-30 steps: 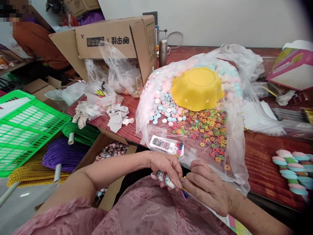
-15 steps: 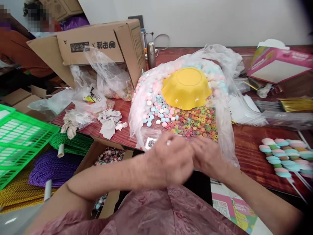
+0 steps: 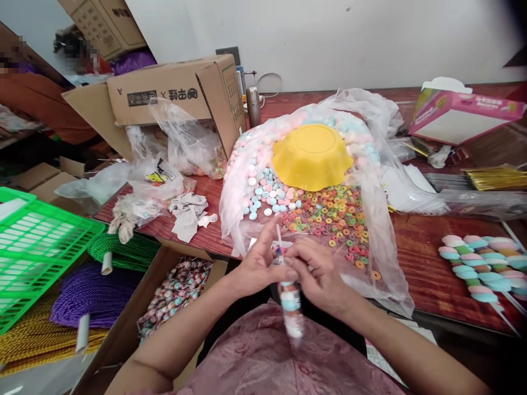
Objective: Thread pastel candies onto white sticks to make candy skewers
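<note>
A marshmallow skewer [image 3: 291,302] in pink, blue and white points down toward my lap, its lower end blurred. It looks wrapped in clear film. Its white stick rises past the fingers of my left hand [image 3: 259,266], which grips the skewer near the stick end. From the other side, the thumb and fingers of my right hand [image 3: 319,269] pinch at the gathered neck where the stick comes out. Something small and coloured shows there, too small to name. Just beyond both hands lie ring-shaped gummies [image 3: 337,211] and loose marshmallows [image 3: 269,192] on a plastic sheet.
An upturned yellow bowl [image 3: 313,156] sits among the sweets. Unwrapped marshmallow skewers [image 3: 481,269] lie at right. At left are a cardboard box [image 3: 164,88], a green basket [image 3: 41,247] and bundled purple ties [image 3: 90,293]. Below, a carton holds wrapped skewers [image 3: 181,291]. Another person is far left.
My hands, blurred and pressed together before, have come slightly apart. The skewer, hidden earlier, now shows hanging between them. The view has tilted slightly.
</note>
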The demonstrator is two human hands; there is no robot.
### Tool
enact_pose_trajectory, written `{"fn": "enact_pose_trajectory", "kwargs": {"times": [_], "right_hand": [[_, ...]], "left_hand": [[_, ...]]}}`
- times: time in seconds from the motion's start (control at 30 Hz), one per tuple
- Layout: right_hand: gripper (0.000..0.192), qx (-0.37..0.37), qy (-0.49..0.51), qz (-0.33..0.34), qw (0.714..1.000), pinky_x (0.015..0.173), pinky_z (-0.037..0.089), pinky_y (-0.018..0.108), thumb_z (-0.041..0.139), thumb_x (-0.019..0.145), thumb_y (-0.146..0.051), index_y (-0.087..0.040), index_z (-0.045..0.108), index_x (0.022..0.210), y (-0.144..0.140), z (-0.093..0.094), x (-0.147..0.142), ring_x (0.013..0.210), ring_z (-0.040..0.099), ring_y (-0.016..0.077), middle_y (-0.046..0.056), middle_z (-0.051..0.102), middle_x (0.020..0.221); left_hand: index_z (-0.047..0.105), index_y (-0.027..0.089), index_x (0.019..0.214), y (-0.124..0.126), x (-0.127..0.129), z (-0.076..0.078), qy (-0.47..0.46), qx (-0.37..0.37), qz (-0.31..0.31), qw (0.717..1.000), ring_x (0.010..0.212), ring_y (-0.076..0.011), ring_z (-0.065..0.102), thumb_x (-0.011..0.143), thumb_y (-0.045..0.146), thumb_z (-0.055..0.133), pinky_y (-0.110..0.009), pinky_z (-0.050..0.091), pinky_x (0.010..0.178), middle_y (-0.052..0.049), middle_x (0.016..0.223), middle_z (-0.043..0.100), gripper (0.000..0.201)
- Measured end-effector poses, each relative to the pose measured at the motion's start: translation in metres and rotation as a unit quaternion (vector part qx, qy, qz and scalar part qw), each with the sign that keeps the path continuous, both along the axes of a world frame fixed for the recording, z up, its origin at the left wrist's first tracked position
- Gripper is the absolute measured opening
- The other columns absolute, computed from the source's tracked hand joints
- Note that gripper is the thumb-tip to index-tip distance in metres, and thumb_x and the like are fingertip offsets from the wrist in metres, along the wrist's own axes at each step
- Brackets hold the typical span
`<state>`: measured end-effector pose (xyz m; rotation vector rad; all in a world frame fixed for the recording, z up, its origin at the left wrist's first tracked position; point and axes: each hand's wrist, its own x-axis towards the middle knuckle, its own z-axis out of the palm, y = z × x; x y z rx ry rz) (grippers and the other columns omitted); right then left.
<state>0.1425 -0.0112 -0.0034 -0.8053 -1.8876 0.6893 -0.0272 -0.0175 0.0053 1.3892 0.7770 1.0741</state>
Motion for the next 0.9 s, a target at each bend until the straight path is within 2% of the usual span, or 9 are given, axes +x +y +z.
{"fn": "enact_pose_trajectory", "kwargs": {"times": [0.1, 0.2, 0.3, 0.37, 0.47, 0.5, 0.63, 0.77, 0.9], "right_hand": [[0.017, 0.072, 0.013, 0.054, 0.996, 0.069, 0.046, 0.035, 0.047, 0.090, -0.012, -0.024, 0.060, 0.091, -0.013, -0.009, -0.033, 0.076, 0.058, 0.0184, 0.002, 0.065, 0.079], [0.027, 0.091, -0.095, 0.083, 0.988, 0.068, 0.045, 0.037, 0.051, 0.084, -0.009, -0.029, 0.064, 0.097, -0.027, -0.022, -0.055, 0.077, 0.059, 0.0197, 0.003, 0.069, 0.089], [0.031, 0.102, -0.196, 0.076, 0.972, 0.068, 0.045, 0.036, 0.052, 0.080, -0.006, -0.028, 0.066, 0.097, -0.031, -0.030, -0.050, 0.077, 0.060, 0.0195, 0.003, 0.069, 0.090], [0.025, 0.100, -0.228, 0.040, 0.968, 0.067, 0.045, 0.035, 0.050, 0.085, -0.007, -0.025, 0.065, 0.090, -0.027, -0.034, -0.034, 0.074, 0.060, 0.0181, 0.003, 0.068, 0.084], [0.026, 0.083, -0.229, -0.047, 0.969, 0.067, 0.044, 0.033, 0.043, 0.093, -0.008, -0.020, 0.065, 0.084, -0.018, -0.038, -0.003, 0.073, 0.060, 0.0180, 0.005, 0.067, 0.079], [0.026, 0.078, -0.218, -0.072, 0.970, 0.067, 0.045, 0.033, 0.042, 0.094, -0.009, -0.018, 0.065, 0.086, -0.014, -0.040, 0.008, 0.074, 0.061, 0.0183, 0.006, 0.068, 0.081], [0.019, 0.076, -0.183, -0.153, 0.968, 0.074, 0.047, 0.032, 0.049, 0.095, -0.012, -0.016, 0.067, 0.100, -0.005, -0.047, 0.043, 0.082, 0.062, 0.0177, 0.007, 0.071, 0.093], [0.022, 0.087, -0.278, -0.141, 0.946, 0.079, 0.042, 0.035, 0.049, 0.092, -0.008, -0.016, 0.069, 0.099, -0.014, -0.049, 0.058, 0.092, 0.059, 0.0213, 0.008, 0.072, 0.094], [0.020, 0.064, -0.345, -0.133, 0.927, 0.081, 0.033, 0.039, 0.055, 0.090, -0.010, -0.018, 0.070, 0.099, -0.020, -0.050, 0.047, 0.099, 0.054, 0.0237, 0.006, 0.073, 0.101]], "left_hand": [[0.012, 0.046, 0.154, -0.024, -0.038, -0.001, 0.018, -0.130, 0.007, 0.991, 0.121, -0.0240, 0.056, 0.074, 0.024, 0.080, -0.033, 0.052, 0.092, -0.008, 0.155, 0.035, 0.108], [0.039, 0.026, 0.150, -0.046, -0.097, -0.003, 0.241, -0.217, -0.072, 0.943, 0.097, -0.0224, 0.065, 0.083, 0.022, 0.065, -0.035, 0.053, 0.085, -0.010, 0.119, 0.065, 0.071], [0.064, 0.018, 0.125, -0.058, -0.139, -0.010, 0.611, -0.181, -0.024, 0.771, 0.102, -0.0297, 0.064, 0.074, 0.012, 0.063, -0.044, 0.050, 0.092, -0.010, 0.104, 0.070, 0.052], [0.067, 0.018, 0.116, -0.058, -0.137, -0.014, 0.701, -0.076, 0.022, 0.709, 0.100, -0.0295, 0.064, 0.076, 0.013, 0.062, -0.044, 0.051, 0.089, -0.011, 0.102, 0.070, 0.040], [0.065, 0.019, 0.114, -0.044, -0.086, -0.016, 0.601, 0.154, 0.012, 0.784, 0.100, -0.0231, 0.062, 0.092, 0.020, 0.051, -0.037, 0.052, 0.089, -0.011, 0.106, 0.069, 0.026], [0.065, 0.019, 0.112, -0.036, -0.062, -0.015, 0.583, 0.214, -0.004, 0.784, 0.102, -0.0232, 0.060, 0.093, 0.018, 0.048, -0.038, 0.051, 0.091, -0.011, 0.108, 0.067, 0.025], [0.064, 0.012, 0.099, 0.001, 0.012, -0.020, 0.644, 0.286, -0.068, 0.706, 0.098, -0.0283, 0.058, 0.086, 0.009, 0.050, -0.040, 0.053, 0.081, -0.013, 0.100, 0.063, 0.019], [0.064, 0.011, 0.094, 0.009, 0.019, -0.041, 0.665, 0.286, -0.077, 0.686, 0.095, -0.0274, 0.059, 0.081, 0.001, 0.049, -0.038, 0.054, 0.075, -0.013, 0.096, 0.063, 0.022], [0.066, 0.013, 0.089, 0.008, 0.000, -0.066, 0.561, 0.334, 0.036, 0.757, 0.085, -0.0227, 0.063, 0.086, 0.003, 0.047, -0.035, 0.054, 0.074, -0.011, 0.088, 0.067, 0.021]]}}
